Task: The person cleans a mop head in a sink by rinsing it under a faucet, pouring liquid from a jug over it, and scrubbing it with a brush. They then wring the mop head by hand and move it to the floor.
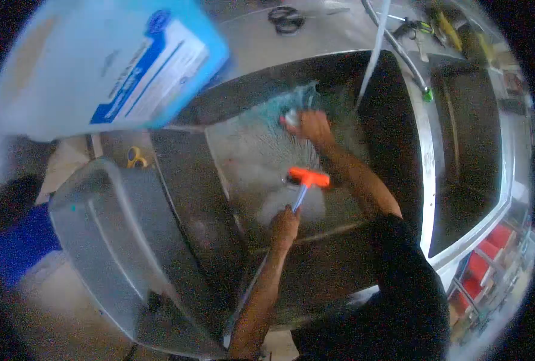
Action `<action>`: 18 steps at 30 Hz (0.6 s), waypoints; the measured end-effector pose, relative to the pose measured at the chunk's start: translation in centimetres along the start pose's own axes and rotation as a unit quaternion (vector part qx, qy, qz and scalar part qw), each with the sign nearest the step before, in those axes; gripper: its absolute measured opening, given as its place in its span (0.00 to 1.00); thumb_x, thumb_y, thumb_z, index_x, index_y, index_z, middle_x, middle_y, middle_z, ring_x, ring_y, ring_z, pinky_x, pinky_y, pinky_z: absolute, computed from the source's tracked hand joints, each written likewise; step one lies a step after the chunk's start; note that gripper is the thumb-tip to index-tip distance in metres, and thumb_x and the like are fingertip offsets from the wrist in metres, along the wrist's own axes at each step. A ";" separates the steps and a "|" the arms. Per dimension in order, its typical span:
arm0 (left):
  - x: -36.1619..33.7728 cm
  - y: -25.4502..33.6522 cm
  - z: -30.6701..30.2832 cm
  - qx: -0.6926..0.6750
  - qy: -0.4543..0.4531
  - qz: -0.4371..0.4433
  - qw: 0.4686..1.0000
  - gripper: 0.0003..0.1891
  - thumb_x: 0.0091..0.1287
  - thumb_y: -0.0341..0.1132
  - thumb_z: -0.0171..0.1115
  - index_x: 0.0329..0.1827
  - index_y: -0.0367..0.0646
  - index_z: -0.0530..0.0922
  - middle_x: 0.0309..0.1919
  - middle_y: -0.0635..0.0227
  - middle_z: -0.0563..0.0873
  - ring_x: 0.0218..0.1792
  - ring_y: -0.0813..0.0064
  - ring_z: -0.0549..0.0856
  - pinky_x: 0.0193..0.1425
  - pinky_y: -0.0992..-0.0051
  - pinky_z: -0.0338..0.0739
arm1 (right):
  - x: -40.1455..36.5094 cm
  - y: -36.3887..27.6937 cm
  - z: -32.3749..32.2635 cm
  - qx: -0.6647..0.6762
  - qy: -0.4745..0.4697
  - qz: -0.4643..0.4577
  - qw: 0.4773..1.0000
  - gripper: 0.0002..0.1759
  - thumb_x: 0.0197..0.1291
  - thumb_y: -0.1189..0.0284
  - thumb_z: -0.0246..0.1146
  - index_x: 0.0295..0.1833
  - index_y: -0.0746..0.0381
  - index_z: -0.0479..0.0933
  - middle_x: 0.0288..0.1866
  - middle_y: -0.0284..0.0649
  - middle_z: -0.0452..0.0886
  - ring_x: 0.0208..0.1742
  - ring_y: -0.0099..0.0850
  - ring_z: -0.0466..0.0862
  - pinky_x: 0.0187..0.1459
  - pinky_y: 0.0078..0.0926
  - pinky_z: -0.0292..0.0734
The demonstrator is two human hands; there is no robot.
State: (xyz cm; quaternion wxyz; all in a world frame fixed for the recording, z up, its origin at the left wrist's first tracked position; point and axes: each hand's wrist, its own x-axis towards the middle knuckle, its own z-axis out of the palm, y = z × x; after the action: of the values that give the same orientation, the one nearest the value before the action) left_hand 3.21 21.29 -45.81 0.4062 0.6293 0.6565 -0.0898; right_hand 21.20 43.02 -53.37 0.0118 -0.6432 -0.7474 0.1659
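Pale-blue container point(108, 66) loomed close; left hand point(285, 225) gripped an orange-headed tool point(307, 178), right hand point(315, 127) clutched a whitish object point(290, 118).

Worn on the head, looking forward and down from above and behind the grip of the left hand point(284, 228), facing into the dark basin point(394, 132) around it, close, wide and round-edged

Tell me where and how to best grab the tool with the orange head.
Take the orange-headed tool by its pale handle, from the near side, wrapping right round it as the left hand does. The head sits crosswise at the far end like a T, and the slim handle points back toward the person, so it looks easiest to close on.
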 end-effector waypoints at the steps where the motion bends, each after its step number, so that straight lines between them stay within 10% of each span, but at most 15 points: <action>1: 0.1 -0.7 0.1 -0.007 0.010 -0.002 1.000 0.22 0.68 0.52 0.48 0.38 0.38 0.76 0.26 0.47 0.82 0.29 0.47 0.83 0.31 0.53 0.77 | -3.3 -2.5 -1.3 0.046 0.105 -0.072 0.991 0.34 0.46 0.37 0.58 0.23 0.61 0.80 0.26 0.48 0.82 0.31 0.38 0.82 0.38 0.43 0.74; 3: -0.6 -3.1 2.0 -0.097 0.001 0.021 0.995 0.22 0.68 0.51 0.48 0.39 0.37 0.76 0.27 0.47 0.82 0.30 0.46 0.83 0.34 0.52 0.77 | -4.6 -3.8 -2.9 0.083 0.202 -0.147 0.965 0.34 0.47 0.37 0.58 0.20 0.60 0.79 0.22 0.47 0.81 0.27 0.37 0.82 0.35 0.40 0.74; 9: -0.7 -0.9 0.3 0.041 0.048 0.002 0.998 0.22 0.68 0.51 0.49 0.40 0.37 0.76 0.25 0.50 0.81 0.30 0.49 0.83 0.35 0.53 0.77 | 0.5 0.2 -4.3 0.187 -0.062 0.150 0.969 0.37 0.49 0.40 0.60 0.47 0.65 0.77 0.38 0.52 0.81 0.35 0.40 0.82 0.33 0.37 0.78; 12: -0.7 -0.5 -0.5 0.033 0.008 -0.004 0.999 0.23 0.68 0.51 0.48 0.39 0.36 0.77 0.24 0.50 0.81 0.31 0.49 0.82 0.37 0.54 0.77 | -6.4 -2.4 -2.6 0.086 0.179 -0.059 0.978 0.36 0.49 0.39 0.58 0.42 0.64 0.78 0.32 0.50 0.80 0.31 0.40 0.82 0.33 0.38 0.77; 18: 0.2 0.5 -0.1 0.049 0.007 -0.014 0.999 0.24 0.68 0.52 0.47 0.34 0.36 0.78 0.26 0.46 0.82 0.30 0.47 0.82 0.36 0.54 0.78 | -0.2 1.9 -4.0 0.162 0.058 0.161 0.972 0.36 0.49 0.37 0.56 0.33 0.63 0.80 0.20 0.45 0.79 0.24 0.39 0.81 0.31 0.40 0.77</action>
State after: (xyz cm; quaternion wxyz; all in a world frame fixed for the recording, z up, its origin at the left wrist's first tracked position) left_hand 3.65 21.60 -45.63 0.3695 0.6398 0.6625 -0.1230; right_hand 23.98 43.94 -50.01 0.1326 -0.7530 -0.5953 0.2471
